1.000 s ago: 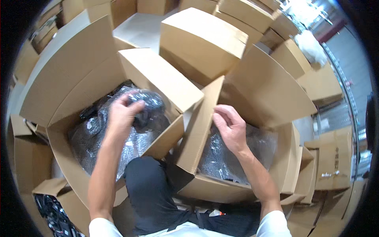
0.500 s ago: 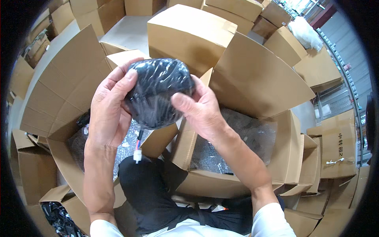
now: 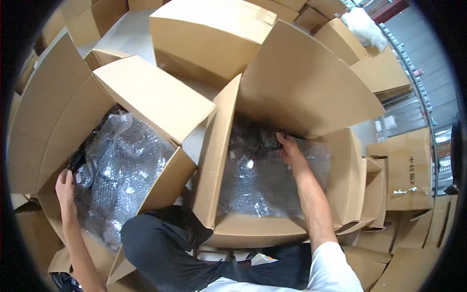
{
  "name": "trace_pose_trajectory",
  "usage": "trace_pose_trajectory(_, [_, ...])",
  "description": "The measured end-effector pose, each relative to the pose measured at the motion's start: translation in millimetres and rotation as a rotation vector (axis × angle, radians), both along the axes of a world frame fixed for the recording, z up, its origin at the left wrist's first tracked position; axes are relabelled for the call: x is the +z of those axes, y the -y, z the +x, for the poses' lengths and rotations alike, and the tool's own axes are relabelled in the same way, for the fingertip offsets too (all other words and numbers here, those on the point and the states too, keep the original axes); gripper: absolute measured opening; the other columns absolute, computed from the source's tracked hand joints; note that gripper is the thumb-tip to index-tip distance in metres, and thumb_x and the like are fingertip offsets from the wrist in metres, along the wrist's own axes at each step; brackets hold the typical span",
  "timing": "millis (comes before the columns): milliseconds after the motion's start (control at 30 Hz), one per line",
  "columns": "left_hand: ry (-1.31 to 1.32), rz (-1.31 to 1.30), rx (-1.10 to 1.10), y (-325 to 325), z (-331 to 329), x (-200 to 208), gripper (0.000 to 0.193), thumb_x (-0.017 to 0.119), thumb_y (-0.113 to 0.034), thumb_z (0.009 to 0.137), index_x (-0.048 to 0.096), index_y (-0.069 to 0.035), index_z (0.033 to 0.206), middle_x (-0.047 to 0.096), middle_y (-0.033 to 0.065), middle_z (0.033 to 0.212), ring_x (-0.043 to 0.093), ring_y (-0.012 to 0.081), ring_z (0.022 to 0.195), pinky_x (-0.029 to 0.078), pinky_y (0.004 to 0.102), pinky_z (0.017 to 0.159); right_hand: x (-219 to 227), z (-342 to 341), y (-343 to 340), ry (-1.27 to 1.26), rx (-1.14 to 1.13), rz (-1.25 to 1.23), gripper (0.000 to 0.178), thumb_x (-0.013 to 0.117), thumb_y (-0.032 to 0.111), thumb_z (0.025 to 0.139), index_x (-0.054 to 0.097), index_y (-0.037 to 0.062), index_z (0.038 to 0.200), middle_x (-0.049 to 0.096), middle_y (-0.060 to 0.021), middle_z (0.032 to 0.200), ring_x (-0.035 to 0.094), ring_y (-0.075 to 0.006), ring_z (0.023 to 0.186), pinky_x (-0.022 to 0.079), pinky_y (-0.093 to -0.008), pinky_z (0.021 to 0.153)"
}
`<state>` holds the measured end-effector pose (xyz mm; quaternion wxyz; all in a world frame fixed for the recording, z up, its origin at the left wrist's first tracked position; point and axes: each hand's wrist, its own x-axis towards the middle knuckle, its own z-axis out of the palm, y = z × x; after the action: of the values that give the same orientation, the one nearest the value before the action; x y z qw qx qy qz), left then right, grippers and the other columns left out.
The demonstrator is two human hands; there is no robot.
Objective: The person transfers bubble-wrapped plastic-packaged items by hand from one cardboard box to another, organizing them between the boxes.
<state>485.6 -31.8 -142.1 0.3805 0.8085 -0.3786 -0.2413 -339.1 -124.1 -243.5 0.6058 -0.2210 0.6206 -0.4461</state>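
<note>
Head view, clock directions read from frame centre unless noted. Two open cartons lie side by side: left carton toward 9 o'clock, right carton from the centre down to 5 o'clock.

Right hand: just off centre at 3 o'clock, reaching inside the right carton. Fingers partly curled, thumb side toward a dark wrapped item, which lies at 10 o'clock from the hand, at the carton's far side. Fingertips meet or nearly meet the item's near end; cannot tell whether they grip it. Clear bubble wrap spreads over the contents at 7 o'clock from this hand.

Left hand: between 8 and 9 o'clock, at the left carton's outer side. Fingers close together, slightly bent, tips beside a black piece at 1 o'clock from the hand. Hold not resolved; cannot tell. A bubble-wrap sheet covers most of this carton's contents, at 2 o'clock from the hand.

Surroundings: closed carton between 11 and 12; white plastic bag between 1 and 2; dark trouser leg at 7; white sleeve near 5.
</note>
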Motion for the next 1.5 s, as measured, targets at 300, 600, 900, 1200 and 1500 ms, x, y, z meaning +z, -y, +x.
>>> trace_pose_trajectory(300, [-0.493,0.097,0.391,-28.1,-6.9,-42.2,0.062,0.064,-0.051,0.093,0.054,0.002,0.124,0.066,0.015,0.105,0.064,0.0263,0.09,0.052,0.0399,0.081,-40.8,-68.9,8.7,-0.802,0.146,-0.521,0.031,0.067,0.027,0.095,0.066,-0.0017,0.107,0.066,-0.006,0.1,0.058,-0.0185,0.096,0.046,-0.0333,0.089])
trace_pose_trajectory(600, [0.27,-0.1,0.483,23.5,-5.9,-42.1,0.039,0.072,-0.036,0.088,0.061,-0.003,0.069,0.063,0.0088,0.069,0.064,0.0199,0.067,0.049,0.0326,0.058,61.3,11.2,-29.2,-1.205,0.504,-0.182,0.028,0.065,0.023,0.093,0.066,-0.0023,0.105,0.068,-0.0088,0.089,0.061,-0.0174,0.086,0.049,-0.0343,0.082])
trace_pose_trajectory(900, [-0.55,0.001,0.396,51.6,16.8,-36.4,0.03,0.07,-0.026,0.089,0.06,0.001,0.08,0.061,0.0114,0.065,0.06,0.0244,0.049,0.05,0.0382,0.042,145.6,69.7,-79.8,-0.923,0.542,-0.262,0.031,0.066,0.02,0.088,0.066,-0.0049,0.107,0.07,-0.0101,0.092,0.062,-0.0156,0.084,0.05,-0.0308,0.077])
trace_pose_trajectory(1200, [-0.625,0.146,0.364,47.6,7.9,-53.0,0.019,0.072,-0.022,0.084,0.064,-0.006,0.082,0.059,0.0066,0.062,0.056,0.0211,0.047,0.046,0.0346,0.042,182.3,129.1,-100.2,-0.788,0.656,-0.412,0.034,0.067,0.024,0.091,0.067,-0.0033,0.112,0.071,-0.0126,0.104,0.066,-0.0193,0.096,0.052,-0.0324,0.087])
trace_pose_trajectory(1500, [-0.796,-0.456,-0.082,2.3,-136.6,152.1,0.017,0.049,-0.014,0.092,0.058,-0.006,0.08,0.067,0.0106,0.094,0.063,0.0214,0.093,0.048,0.0344,0.082,245.8,219.3,-123.1,-0.328,0.773,-0.504,0.022,0.061,0.013,0.097,0.067,-0.0025,0.112,0.07,-0.0078,0.099,0.065,-0.013,0.094,0.053,-0.0288,0.086])
